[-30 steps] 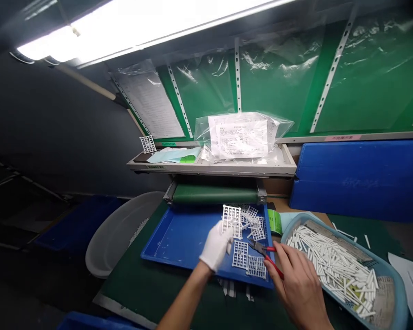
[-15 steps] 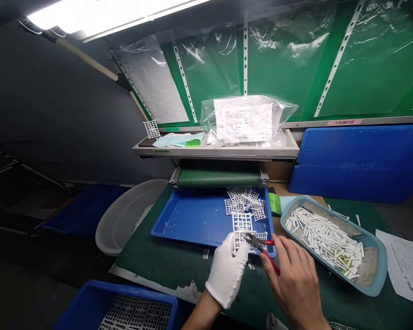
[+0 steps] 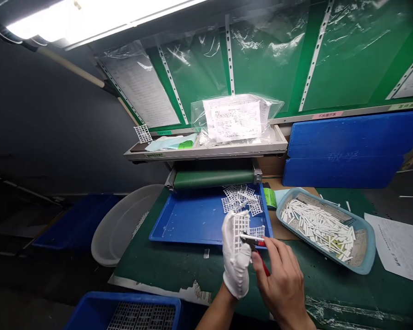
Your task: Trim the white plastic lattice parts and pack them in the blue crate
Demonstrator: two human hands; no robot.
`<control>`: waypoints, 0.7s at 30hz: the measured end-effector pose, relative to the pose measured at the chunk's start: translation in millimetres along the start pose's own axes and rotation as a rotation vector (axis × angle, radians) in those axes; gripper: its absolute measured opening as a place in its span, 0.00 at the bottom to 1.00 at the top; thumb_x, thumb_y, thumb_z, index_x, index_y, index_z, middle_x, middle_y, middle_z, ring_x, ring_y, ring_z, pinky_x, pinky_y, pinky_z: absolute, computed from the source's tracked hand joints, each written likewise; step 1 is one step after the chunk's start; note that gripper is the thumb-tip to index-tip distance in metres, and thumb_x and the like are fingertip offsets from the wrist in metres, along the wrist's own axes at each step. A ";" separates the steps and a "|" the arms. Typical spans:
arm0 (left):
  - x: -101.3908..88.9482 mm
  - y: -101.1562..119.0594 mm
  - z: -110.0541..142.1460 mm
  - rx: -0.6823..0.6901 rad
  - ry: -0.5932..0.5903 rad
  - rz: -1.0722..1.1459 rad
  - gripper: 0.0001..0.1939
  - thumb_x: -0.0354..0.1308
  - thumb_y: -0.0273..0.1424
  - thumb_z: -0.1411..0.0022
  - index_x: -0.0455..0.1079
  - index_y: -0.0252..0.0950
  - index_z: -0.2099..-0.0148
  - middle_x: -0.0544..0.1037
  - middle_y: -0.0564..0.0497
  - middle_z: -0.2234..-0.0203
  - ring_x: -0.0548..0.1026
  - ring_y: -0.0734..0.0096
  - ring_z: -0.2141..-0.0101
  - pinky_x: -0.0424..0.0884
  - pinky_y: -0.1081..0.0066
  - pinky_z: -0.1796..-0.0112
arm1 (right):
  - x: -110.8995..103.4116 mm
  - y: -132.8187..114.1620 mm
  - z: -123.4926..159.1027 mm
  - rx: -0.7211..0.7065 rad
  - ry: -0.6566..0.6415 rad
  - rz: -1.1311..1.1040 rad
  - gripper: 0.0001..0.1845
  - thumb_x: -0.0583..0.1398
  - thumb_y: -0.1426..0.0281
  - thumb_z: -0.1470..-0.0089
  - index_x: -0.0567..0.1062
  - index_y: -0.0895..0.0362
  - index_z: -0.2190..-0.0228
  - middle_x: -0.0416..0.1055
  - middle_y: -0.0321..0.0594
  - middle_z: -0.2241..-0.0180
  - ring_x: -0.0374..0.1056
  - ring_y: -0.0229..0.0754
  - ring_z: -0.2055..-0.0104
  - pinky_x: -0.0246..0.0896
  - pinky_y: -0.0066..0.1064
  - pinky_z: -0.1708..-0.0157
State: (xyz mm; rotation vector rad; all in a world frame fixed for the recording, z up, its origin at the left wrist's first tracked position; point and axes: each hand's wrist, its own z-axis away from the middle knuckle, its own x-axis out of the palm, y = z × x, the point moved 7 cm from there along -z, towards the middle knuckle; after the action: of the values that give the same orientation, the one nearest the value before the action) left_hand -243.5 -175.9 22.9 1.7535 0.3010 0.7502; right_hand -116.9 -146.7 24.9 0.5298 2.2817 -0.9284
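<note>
My left hand (image 3: 237,257), in a white glove, is closed round a white plastic grid frame (image 3: 241,226) and holds it upright over the near edge of the blue tray (image 3: 189,220). My bare right hand (image 3: 282,285) grips red-handled cutters (image 3: 256,244), and their jaws touch the right side of the held frame. Several more white grid frames (image 3: 241,198) lie piled at the back right of the tray. A light blue basket (image 3: 359,256) to the right is full of small white sticks (image 3: 318,224).
A grey basin (image 3: 122,224) sits left of the tray. At the bottom left stands a blue crate (image 3: 89,311) holding grid frames. Behind are a green roller (image 3: 213,178), a shelf with a bagged sheet (image 3: 236,120), blue boards (image 3: 351,149) and a paper (image 3: 401,247) at right.
My left hand lifted a grid frame out of the tray and brought it toward me, upright. My right hand followed with the cutters, whose jaws now meet the frame. The view tilted down.
</note>
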 end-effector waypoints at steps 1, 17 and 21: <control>2.8 2.4 -1.1 -0.008 0.019 0.042 0.46 0.58 0.50 0.40 0.40 0.46 0.28 0.63 0.43 0.37 0.67 0.53 0.41 0.69 0.58 0.43 | -3.4 -2.1 -1.9 -0.038 0.028 0.008 0.24 0.54 0.55 0.36 0.69 0.60 0.47 0.71 0.52 0.53 0.66 0.52 0.53 0.62 0.42 0.55; 90.8 -19.3 5.2 -1.085 -0.782 0.371 0.30 0.46 0.50 0.31 0.70 0.29 0.45 0.78 0.41 0.63 0.79 0.60 0.67 0.70 0.66 0.66 | -84.4 43.9 -81.3 -0.936 -0.073 0.336 0.47 0.57 0.43 0.46 0.68 0.75 0.46 0.68 0.64 0.50 0.63 0.64 0.47 0.61 0.55 0.45; 107.7 -26.0 -8.9 -1.027 -0.725 0.300 0.21 0.55 0.39 0.36 0.72 0.28 0.49 0.79 0.41 0.64 0.79 0.59 0.66 0.71 0.63 0.62 | -84.9 68.4 -95.6 -0.806 -0.152 0.366 0.40 0.57 0.42 0.46 0.74 0.70 0.56 0.69 0.58 0.59 0.65 0.58 0.57 0.64 0.50 0.56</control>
State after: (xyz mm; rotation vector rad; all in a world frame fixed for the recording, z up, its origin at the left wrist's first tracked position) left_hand -162.4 -101.0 35.7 0.9611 -0.7417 0.3067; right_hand -53.4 -42.2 102.7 0.4581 2.0877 0.1446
